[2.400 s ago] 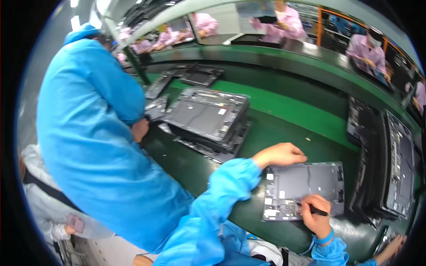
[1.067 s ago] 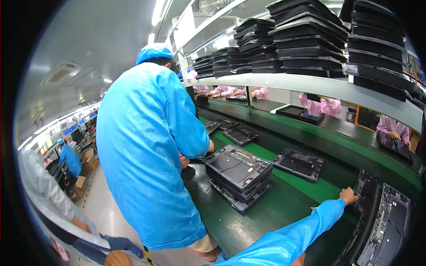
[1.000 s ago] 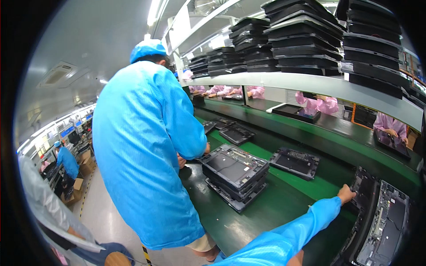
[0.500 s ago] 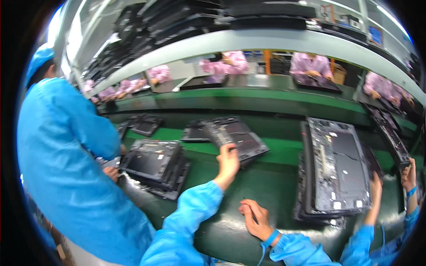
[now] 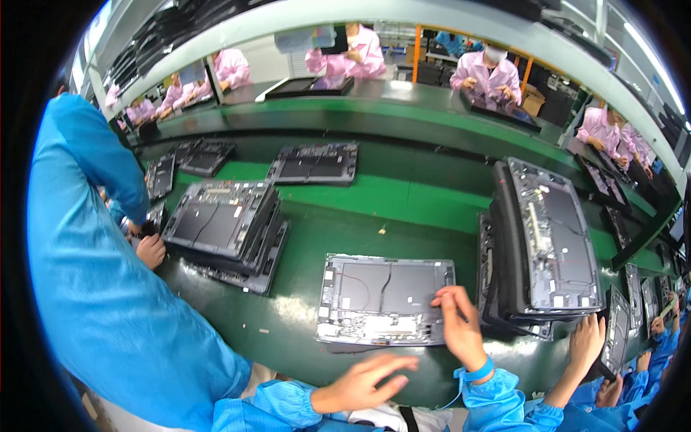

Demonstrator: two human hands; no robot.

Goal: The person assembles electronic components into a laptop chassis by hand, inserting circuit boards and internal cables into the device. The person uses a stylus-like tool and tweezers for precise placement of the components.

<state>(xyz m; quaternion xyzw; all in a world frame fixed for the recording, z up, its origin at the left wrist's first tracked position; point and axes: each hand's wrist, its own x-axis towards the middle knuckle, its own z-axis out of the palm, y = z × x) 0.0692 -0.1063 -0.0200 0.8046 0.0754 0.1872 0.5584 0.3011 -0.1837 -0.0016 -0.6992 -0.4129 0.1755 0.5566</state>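
- Housing (image 5: 386, 301), flat, dark and open, lies in the lower middle of the frame on the green bench (image 5: 295, 360), its circuit strip (image 5: 389, 329) along the edge nearer the person.
- Left hand (image 5: 363, 385), blurred, grasps nothing; its fingers spread just below that edge, seemingly apart from it. Steadying by the bare rim would be safer than pressing on the circuit strip.
- Right hand (image 5: 461, 327) is at the housing's right edge, fingers half curled; whether they pinch a slim tool or touch the rim cannot be told. Light fingertip contact suits this spot best.
- Dark cable (image 5: 387, 277) crosses the panel's upper half; fingertips should avoid snagging it.
- Wrist strap (image 5: 477, 371), blue, circles the right wrist; its cord is best kept off the exposed parts.
- Stack (image 5: 554, 237) of housings stands close on the right of the frame, so sideways elbow movement there calls for care.
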